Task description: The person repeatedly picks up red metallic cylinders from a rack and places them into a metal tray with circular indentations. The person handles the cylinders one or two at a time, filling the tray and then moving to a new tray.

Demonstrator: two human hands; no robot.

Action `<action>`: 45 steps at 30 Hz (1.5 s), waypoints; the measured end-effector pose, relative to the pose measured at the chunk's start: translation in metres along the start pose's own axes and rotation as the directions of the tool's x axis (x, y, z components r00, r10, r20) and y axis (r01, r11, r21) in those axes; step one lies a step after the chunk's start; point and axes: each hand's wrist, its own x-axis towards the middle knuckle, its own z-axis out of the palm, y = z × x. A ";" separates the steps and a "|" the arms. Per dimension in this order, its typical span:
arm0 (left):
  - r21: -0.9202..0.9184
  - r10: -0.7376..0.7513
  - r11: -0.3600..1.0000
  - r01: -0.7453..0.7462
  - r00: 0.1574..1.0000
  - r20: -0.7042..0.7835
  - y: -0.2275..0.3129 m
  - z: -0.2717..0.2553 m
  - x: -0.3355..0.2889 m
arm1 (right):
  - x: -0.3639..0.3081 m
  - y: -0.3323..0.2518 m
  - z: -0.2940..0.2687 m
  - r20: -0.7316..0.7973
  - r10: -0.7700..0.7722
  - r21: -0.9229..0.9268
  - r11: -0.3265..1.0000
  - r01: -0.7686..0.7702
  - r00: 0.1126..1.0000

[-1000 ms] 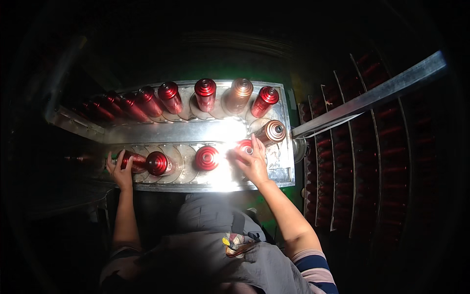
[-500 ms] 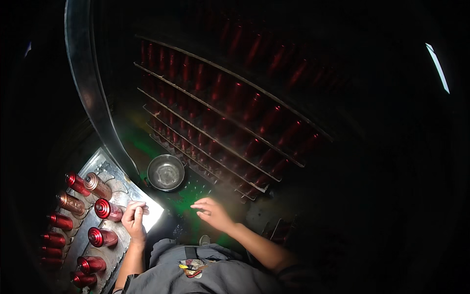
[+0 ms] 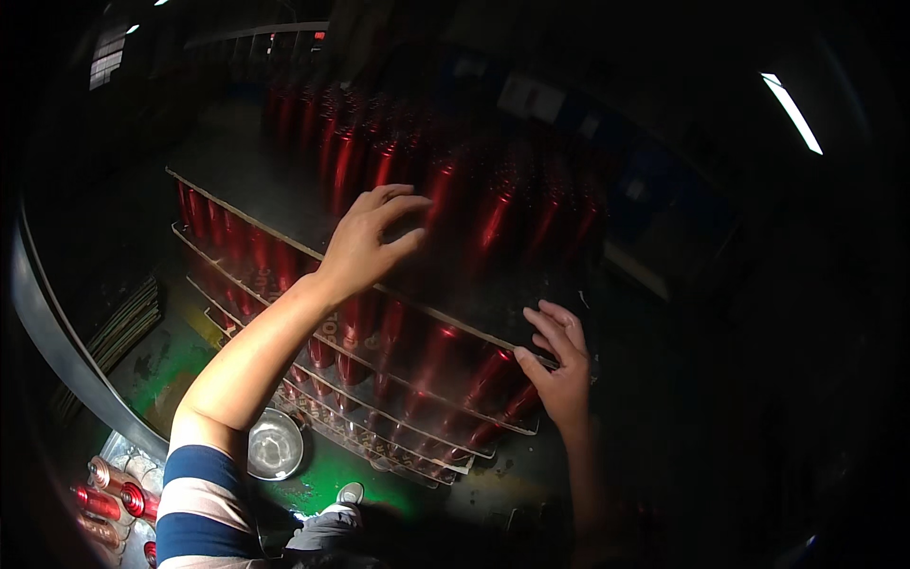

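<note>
My left hand (image 3: pixel 372 232) reaches over the top board (image 3: pixel 232 169) of a layered stack, its fingers curved and apart with nothing in them. Just beyond its fingertips stand shiny red metal bottles (image 3: pixel 495 216), upright in a group on that board. To the right, my right hand (image 3: pixel 559 365) is near the board's front right corner, thumb and fingers spread and empty. Whether its thumb touches the board edge I cannot tell. Below the top board, more red bottles (image 3: pixel 445 346) fill several layers parted by thin boards.
A round metal bowl (image 3: pixel 275 444) sits low, beside my left arm. At the lower left, red and copper-coloured bottles (image 3: pixel 100 503) lie on a metal-edged rack, near a curved metal rail (image 3: pixel 71 346). A pile of flat sheets (image 3: pixel 121 327) rests behind the rail. The right side is dark.
The view has swung up and toward the stack. Both hands have moved from beside the bottle rack and over the floor to the stack's top layer. My left hand's fingers have spread apart.
</note>
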 end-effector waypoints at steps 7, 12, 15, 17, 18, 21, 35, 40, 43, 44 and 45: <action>0.172 -0.127 0.982 0.079 0.950 0.285 -0.063 0.102 0.135 | 0.192 0.067 0.027 -0.060 0.046 -0.386 0.920 -0.066 0.997; 0.205 -0.101 0.978 0.051 0.964 0.244 -0.085 0.110 0.138 | 0.218 0.085 0.055 -0.044 0.002 -0.281 0.959 -0.015 0.999; 0.223 -0.085 0.974 0.032 0.968 0.234 -0.080 0.100 0.131 | 0.212 0.083 0.061 -0.092 -0.046 -0.289 0.957 0.018 0.995; 0.213 -0.054 0.977 0.009 0.977 0.207 -0.076 0.097 0.126 | 0.208 0.084 0.056 -0.143 -0.123 -0.331 0.941 0.070 0.982; 0.188 0.006 0.982 -0.034 0.989 0.145 -0.074 0.096 0.121 | 0.205 0.084 0.055 -0.169 -0.153 -0.324 0.942 0.092 0.974; 0.180 0.084 0.979 -0.093 0.995 0.055 -0.060 0.083 0.098 | 0.186 0.087 0.048 -0.281 -0.239 -0.300 0.942 0.151 0.930; -0.695 -0.797 0.554 0.459 0.534 -0.283 -0.051 -0.126 -0.158 | 0.079 -0.022 0.113 0.144 0.390 0.966 0.144 -0.214 0.910; -0.962 -0.973 0.066 0.264 0.230 -0.004 -0.132 -0.134 -0.288 | 0.046 -0.046 0.239 0.722 0.248 0.687 -0.373 -0.624 0.646; -0.965 -0.970 -0.242 0.097 -0.025 0.241 -0.162 -0.095 -0.312 | 0.030 -0.021 0.321 0.742 0.012 0.578 -0.518 -0.631 0.671; -0.956 -0.958 -0.287 0.053 -0.037 0.285 -0.167 -0.086 -0.316 | 0.026 -0.008 0.353 0.713 0.113 0.682 -0.343 -0.646 0.692; -0.960 -0.958 -0.280 -0.005 -0.070 0.279 -0.168 -0.099 -0.331 | 0.026 -0.022 0.375 0.888 -0.026 0.204 -0.872 -0.444 0.460</action>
